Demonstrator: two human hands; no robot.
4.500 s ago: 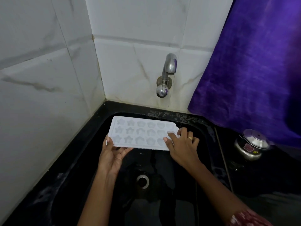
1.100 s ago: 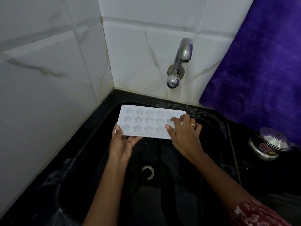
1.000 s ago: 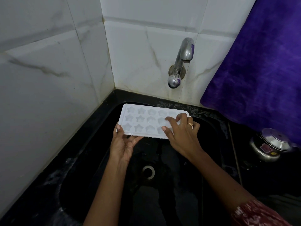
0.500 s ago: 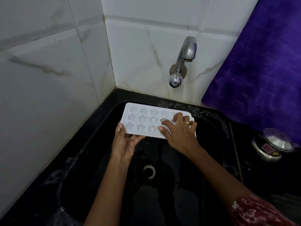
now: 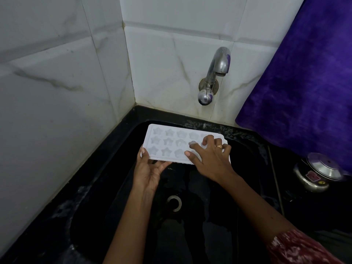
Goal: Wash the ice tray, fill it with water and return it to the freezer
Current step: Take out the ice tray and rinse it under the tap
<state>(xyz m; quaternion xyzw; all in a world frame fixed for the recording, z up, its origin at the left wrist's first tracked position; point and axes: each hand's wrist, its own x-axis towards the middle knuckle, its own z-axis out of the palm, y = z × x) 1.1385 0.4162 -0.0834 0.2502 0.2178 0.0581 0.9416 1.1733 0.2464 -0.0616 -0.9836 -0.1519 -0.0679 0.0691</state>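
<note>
A white ice tray with star-shaped cups is held level over the black sink, just below the wall tap. My left hand holds the tray's near left corner, thumb on the rim and fingers underneath. My right hand lies on the tray's right half, its fingers spread and bent over the cups, touching them. No water runs from the tap.
White marble-look tiles close in the left and back. A purple cloth hangs at the right. A steel lidded pot stands on the black counter right of the sink. The drain lies below my hands.
My right hand has slid leftward across the tray, from its right end to over the cups. The tray and my left hand stayed almost in place.
</note>
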